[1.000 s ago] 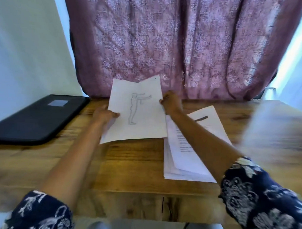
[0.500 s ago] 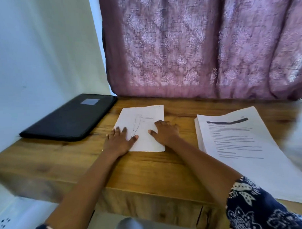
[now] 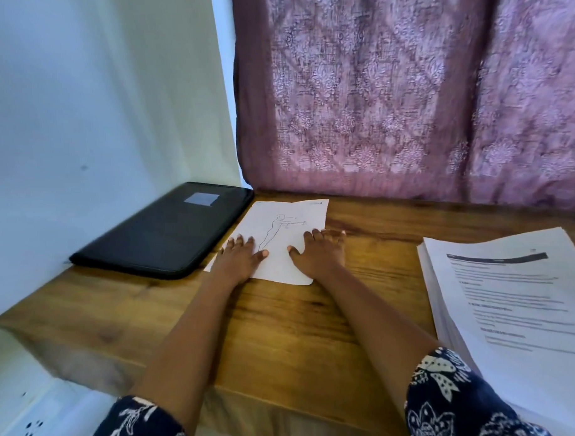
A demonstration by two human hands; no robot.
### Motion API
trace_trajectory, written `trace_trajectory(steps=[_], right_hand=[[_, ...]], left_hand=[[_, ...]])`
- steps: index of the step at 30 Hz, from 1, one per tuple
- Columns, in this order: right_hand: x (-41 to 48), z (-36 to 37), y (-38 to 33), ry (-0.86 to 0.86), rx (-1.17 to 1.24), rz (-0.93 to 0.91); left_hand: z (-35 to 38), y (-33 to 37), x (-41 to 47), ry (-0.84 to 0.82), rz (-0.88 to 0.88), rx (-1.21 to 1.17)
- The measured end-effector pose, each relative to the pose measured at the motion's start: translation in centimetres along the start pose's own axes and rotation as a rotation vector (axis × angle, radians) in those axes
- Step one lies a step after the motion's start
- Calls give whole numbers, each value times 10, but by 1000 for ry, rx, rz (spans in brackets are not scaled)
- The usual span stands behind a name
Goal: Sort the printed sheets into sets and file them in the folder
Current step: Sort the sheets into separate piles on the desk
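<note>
A white sheet with a line drawing of a standing figure [image 3: 281,231] lies flat on the wooden table [image 3: 283,332]. My left hand [image 3: 240,257] presses its near left part with fingers spread flat. My right hand [image 3: 318,254] lies flat on its right edge, fingers partly on the wood. A closed black folder [image 3: 163,237] sits just left of the sheet, against the wall. A thick stack of printed text sheets [image 3: 511,308] lies at the right of the table.
A white wall [image 3: 96,110] bounds the table on the left. A purple patterned curtain [image 3: 405,93] hangs behind the table's far edge. Bare wood shows between the drawing sheet and the stack.
One second ago both hands held the drawing sheet up by its sides. They laid it flat beside the folder, and now rest spread a little wider on it.
</note>
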State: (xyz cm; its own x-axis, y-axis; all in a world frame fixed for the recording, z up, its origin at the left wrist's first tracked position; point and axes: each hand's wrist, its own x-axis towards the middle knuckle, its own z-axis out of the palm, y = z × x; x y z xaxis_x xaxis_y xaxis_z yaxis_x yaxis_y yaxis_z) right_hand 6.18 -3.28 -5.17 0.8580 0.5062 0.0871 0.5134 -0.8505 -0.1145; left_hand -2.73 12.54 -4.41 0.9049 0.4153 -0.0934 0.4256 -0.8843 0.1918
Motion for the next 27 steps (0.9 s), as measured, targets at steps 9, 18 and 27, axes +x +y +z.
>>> trace_trajectory(steps=[9,18,27], right_hand=[[13,4,4,-49,64,7],[10,-7,4,1,265,41],[-69,-65,53,316,529,39]], left_hand=[[4,-9,11,40,19,16],[-1,-6,1,217,31,45],[4,70,-74,447,173,-366]])
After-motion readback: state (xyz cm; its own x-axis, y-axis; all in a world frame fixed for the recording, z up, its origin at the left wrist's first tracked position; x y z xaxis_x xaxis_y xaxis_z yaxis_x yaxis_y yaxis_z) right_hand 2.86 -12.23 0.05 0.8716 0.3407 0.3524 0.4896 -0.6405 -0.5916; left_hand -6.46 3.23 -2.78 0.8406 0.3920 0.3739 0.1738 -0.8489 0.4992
